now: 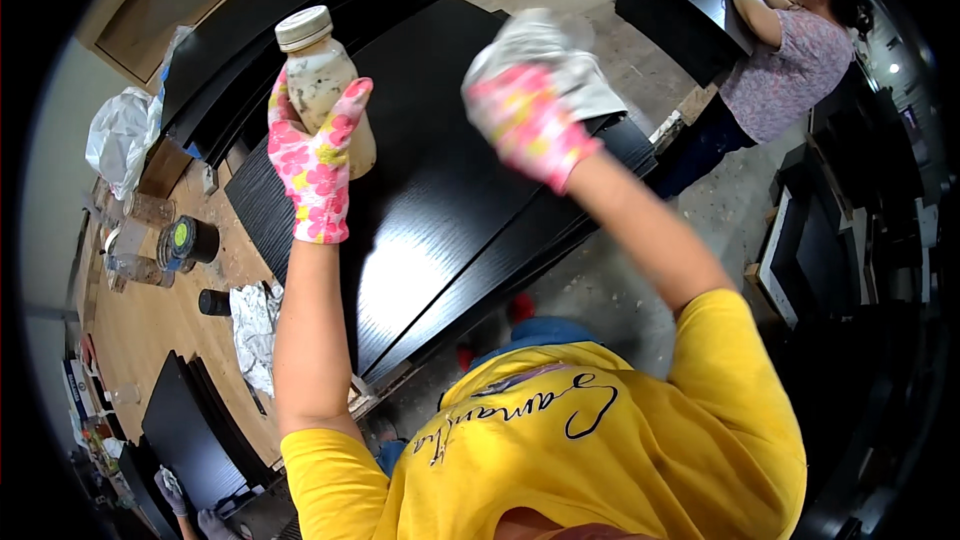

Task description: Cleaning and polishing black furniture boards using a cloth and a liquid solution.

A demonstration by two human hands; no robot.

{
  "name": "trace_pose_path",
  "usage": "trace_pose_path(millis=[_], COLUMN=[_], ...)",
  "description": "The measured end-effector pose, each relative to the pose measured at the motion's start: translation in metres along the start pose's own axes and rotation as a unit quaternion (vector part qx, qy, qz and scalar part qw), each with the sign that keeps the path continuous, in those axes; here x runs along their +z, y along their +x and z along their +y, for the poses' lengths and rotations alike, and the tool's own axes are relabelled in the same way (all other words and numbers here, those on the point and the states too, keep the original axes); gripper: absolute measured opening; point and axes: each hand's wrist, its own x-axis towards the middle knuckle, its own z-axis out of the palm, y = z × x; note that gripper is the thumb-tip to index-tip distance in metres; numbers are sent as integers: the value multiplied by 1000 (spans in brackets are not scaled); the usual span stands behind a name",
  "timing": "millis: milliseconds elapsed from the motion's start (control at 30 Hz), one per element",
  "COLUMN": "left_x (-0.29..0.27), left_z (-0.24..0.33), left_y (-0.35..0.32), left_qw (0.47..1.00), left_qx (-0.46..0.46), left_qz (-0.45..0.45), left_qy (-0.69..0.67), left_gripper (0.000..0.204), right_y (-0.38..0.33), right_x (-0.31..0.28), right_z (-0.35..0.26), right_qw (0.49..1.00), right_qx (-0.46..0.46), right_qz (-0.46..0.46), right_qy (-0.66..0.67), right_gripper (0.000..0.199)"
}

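In a pink-flowered glove, my left hand (312, 180) is wrapped round a bottle (322, 90) with a white screw cap. The bottle is clear, smudged with dark specks, and holds something pale; it is held up over the black panels. My right hand (528, 125), gloved alike and smeared by motion, grips a crumpled whitish cloth (545, 50). Beneath both hands lies a black wood-grained panel (430, 130) with a bright reflection on it. A second black panel (480, 260) lies along its near side. Whether the cloth touches the panel I cannot tell.
More black panels (290, 10) are stacked at the far left beside a white plastic bag (122, 140). Jars (192, 239) and a crumpled rag (255, 330) rest on the wooden table (130, 330). A co-worker (785, 65) stands at the far right by another stack (685, 15).
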Motion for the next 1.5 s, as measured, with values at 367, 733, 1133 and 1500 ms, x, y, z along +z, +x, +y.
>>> trace_pose_path(millis=[367,733,1133,1500], left_x=[-5,-1,2,1], left_z=[-4,-7,-5,-10], left_y=[1,-1,-2,-1], left_qw=[1000,1000,1000,1000], left_qx=[0,5,-10,-7], left_qz=[15,-19,-19,-27], left_qy=[8,-3,-9,-7], left_gripper=[84,84,85,87], right_y=[-39,-20,-18,-16], right_x=[48,-6,-13,-12], right_z=[142,93,89,94], right_qw=[957,866,909,931], right_qx=[266,315,279,227], right_qz=[11,-112,-166,-147], right_qy=[115,372,261,243], right_gripper=[41,26,42,37])
